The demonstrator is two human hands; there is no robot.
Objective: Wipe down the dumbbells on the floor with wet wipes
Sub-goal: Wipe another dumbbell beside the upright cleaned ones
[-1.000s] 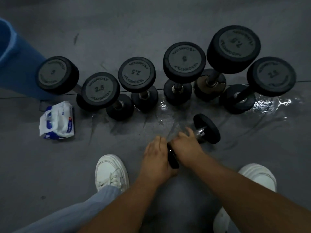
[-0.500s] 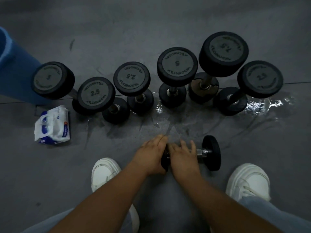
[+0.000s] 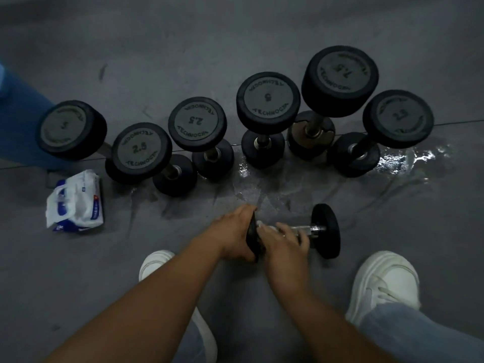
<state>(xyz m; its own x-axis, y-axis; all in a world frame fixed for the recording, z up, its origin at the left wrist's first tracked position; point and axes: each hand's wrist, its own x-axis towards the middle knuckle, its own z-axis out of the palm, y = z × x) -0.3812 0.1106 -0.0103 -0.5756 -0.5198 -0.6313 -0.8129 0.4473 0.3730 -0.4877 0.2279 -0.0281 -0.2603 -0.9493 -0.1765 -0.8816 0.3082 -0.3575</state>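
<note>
A small black dumbbell with a chrome handle [image 3: 326, 231] lies sideways on the grey floor [image 3: 235, 48] between two white sneakers [image 3: 387, 281]. The left hand [image 3: 233, 235] clasps one head, and the right hand [image 3: 281, 242] wraps a white wet wipe [image 3: 262, 225] around the handle. Behind, six black round-headed dumbbells [image 3: 267, 102] stand on end. A white-and-blue wipes pack [image 3: 77, 203] lies left.

The small dumbbell [image 3: 314, 229], slanted before, now lies level at lower centre; what seems a wipe [image 3: 260, 224] peeks beside the right hand [image 3: 282, 243].
</note>
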